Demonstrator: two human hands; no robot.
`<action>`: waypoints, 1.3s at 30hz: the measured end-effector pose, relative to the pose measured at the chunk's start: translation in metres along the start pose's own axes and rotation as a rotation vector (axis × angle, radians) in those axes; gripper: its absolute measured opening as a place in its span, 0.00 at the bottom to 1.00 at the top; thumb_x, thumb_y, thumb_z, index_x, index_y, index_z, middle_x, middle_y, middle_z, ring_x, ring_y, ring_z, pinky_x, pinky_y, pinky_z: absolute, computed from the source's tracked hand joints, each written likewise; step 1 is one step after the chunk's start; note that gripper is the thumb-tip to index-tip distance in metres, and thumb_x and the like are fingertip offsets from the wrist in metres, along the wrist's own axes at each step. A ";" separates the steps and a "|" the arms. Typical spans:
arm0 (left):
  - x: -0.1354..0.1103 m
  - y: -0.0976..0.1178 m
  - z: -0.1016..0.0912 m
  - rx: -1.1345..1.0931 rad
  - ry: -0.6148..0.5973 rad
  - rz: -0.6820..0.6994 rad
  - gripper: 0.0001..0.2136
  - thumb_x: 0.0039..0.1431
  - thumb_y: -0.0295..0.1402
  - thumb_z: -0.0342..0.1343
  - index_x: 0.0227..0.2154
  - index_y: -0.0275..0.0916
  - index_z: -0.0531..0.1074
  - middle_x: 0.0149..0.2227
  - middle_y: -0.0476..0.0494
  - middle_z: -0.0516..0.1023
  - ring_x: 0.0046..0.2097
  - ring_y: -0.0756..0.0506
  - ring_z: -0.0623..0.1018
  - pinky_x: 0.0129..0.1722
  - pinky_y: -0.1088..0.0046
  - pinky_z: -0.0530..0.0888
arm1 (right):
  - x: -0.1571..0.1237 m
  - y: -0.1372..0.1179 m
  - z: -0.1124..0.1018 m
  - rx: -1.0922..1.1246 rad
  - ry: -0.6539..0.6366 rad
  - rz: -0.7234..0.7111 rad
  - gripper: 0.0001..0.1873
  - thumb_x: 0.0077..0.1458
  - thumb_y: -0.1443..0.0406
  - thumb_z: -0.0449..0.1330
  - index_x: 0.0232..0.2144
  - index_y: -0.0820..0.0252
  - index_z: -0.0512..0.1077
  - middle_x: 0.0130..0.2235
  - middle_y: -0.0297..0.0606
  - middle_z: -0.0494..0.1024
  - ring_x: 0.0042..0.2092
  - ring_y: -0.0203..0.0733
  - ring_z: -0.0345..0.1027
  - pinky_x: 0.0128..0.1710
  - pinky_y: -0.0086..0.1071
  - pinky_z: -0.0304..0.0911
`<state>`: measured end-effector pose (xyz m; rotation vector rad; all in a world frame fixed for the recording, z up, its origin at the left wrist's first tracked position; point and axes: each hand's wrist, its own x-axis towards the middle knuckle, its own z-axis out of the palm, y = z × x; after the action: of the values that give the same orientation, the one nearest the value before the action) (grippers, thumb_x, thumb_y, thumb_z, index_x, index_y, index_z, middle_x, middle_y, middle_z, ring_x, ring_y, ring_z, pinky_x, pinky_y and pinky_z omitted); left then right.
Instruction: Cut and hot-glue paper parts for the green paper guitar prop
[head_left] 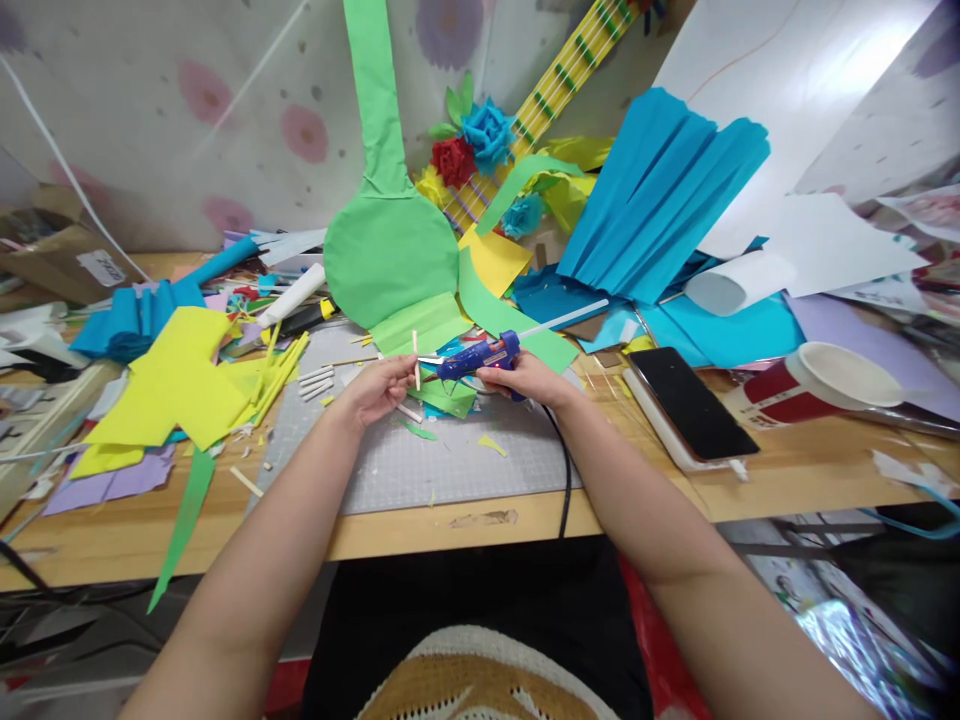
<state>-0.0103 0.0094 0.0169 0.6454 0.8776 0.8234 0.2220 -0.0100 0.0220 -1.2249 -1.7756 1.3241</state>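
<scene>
My right hand (529,378) grips a blue hot glue gun (480,356) with a white glue stick poking out behind it; its nozzle points left. My left hand (379,388) pinches a thin pale paper stick (415,360), held upright just left of the nozzle tip. Both hands hover over a grey cutting mat (420,465). Folded green paper pieces (448,395) lie under the gun. The gun's black cord (564,470) runs down over the table edge.
Several loose paper sticks (315,380) lie left of my hands. Yellow paper (180,385), a big green paper shape (390,250), pleated blue paper (660,195), paper flowers (472,145), a phone (686,400) and a tipped red cup (814,385) crowd the wooden table (787,475).
</scene>
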 end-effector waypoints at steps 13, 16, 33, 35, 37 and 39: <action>0.002 0.000 0.001 0.000 0.001 -0.006 0.07 0.53 0.25 0.54 0.22 0.29 0.69 0.18 0.48 0.66 0.16 0.60 0.63 0.09 0.92 0.56 | 0.001 0.003 0.002 -0.021 -0.020 -0.023 0.21 0.44 0.50 0.59 0.17 0.61 0.62 0.16 0.29 0.63 0.18 0.28 0.53 0.18 0.26 0.49; 0.002 -0.001 0.000 0.004 -0.007 0.000 0.07 0.53 0.25 0.54 0.22 0.29 0.69 0.18 0.48 0.66 0.16 0.60 0.62 0.09 0.92 0.56 | 0.002 0.005 0.002 -0.023 -0.013 -0.022 0.21 0.44 0.50 0.59 0.17 0.61 0.62 0.15 0.29 0.63 0.18 0.28 0.53 0.18 0.27 0.48; 0.000 0.000 0.001 -0.007 0.003 -0.021 0.06 0.53 0.24 0.54 0.22 0.30 0.70 0.17 0.49 0.68 0.17 0.59 0.66 0.12 0.92 0.62 | 0.000 -0.002 0.001 -0.047 0.018 0.000 0.21 0.43 0.50 0.59 0.17 0.60 0.60 0.14 0.28 0.61 0.18 0.29 0.52 0.18 0.27 0.48; 0.000 0.000 0.000 -0.010 0.002 -0.021 0.06 0.53 0.24 0.54 0.22 0.30 0.70 0.18 0.49 0.68 0.17 0.59 0.67 0.13 0.92 0.63 | -0.001 -0.004 0.001 -0.047 0.012 0.008 0.21 0.43 0.50 0.59 0.17 0.60 0.60 0.14 0.28 0.61 0.17 0.28 0.52 0.18 0.27 0.48; 0.001 0.000 0.000 -0.012 -0.005 -0.022 0.06 0.54 0.24 0.53 0.23 0.29 0.70 0.18 0.49 0.69 0.18 0.58 0.68 0.13 0.91 0.64 | -0.002 -0.006 0.002 -0.048 -0.003 0.019 0.21 0.42 0.50 0.59 0.17 0.60 0.60 0.14 0.27 0.61 0.18 0.28 0.52 0.18 0.27 0.48; 0.000 0.000 0.000 -0.014 -0.007 -0.022 0.06 0.54 0.23 0.52 0.24 0.29 0.70 0.18 0.49 0.69 0.18 0.58 0.69 0.13 0.91 0.65 | -0.002 -0.006 0.002 -0.052 -0.005 0.024 0.20 0.42 0.50 0.59 0.18 0.60 0.60 0.14 0.27 0.61 0.18 0.28 0.52 0.19 0.27 0.49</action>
<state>-0.0103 0.0096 0.0165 0.6251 0.8709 0.8065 0.2192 -0.0130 0.0276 -1.2760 -1.8149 1.3026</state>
